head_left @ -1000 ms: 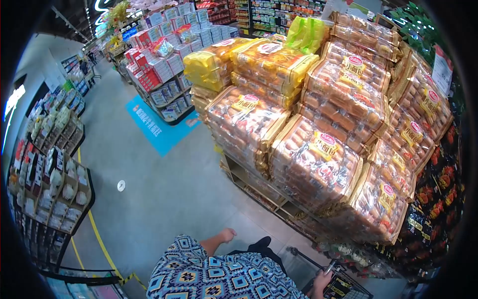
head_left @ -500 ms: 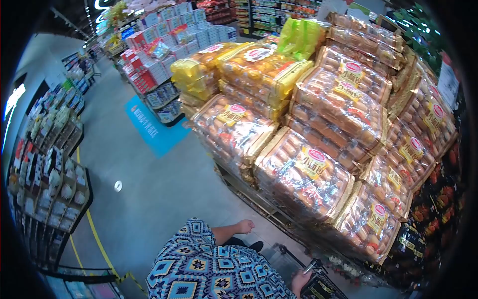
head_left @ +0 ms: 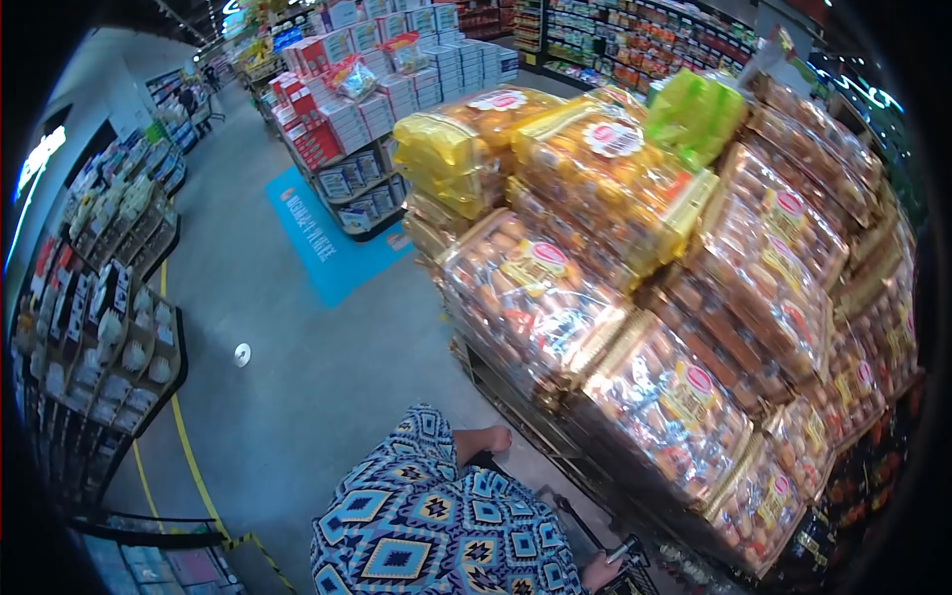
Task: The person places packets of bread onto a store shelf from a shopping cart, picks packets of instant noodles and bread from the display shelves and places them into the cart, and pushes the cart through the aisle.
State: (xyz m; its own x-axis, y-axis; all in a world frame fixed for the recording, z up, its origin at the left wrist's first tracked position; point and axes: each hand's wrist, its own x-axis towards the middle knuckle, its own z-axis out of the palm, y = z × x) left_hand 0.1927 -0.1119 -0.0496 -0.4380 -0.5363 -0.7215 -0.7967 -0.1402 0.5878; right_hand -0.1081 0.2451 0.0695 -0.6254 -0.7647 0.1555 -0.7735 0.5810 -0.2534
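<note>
My left hand (head_left: 498, 438) hangs beside my patterned top (head_left: 407, 526), low and near the edge of the bread display. Its fingers look curled together, and I see nothing in them. At the bottom of the view my right hand (head_left: 601, 572) is wrapped round the handle (head_left: 623, 548) of a dark shopping cart, whose basket is mostly out of view. Large clear bags of small bread rolls (head_left: 674, 412) are stacked just ahead and to the right of the cart.
Yellow bread packs (head_left: 595, 149) and a light green bag (head_left: 696, 117) top the stack. Boxed goods (head_left: 362, 119) stand farther ahead by a blue floor sign (head_left: 317, 243). Shelves (head_left: 109, 347) line the left of the grey aisle (head_left: 307, 367). People (head_left: 193, 104) are far off.
The view has shifted, and the bread display looks nearer and farther right. Both hands sit slightly more to the right in the picture. My right hand stays on the cart handle.
</note>
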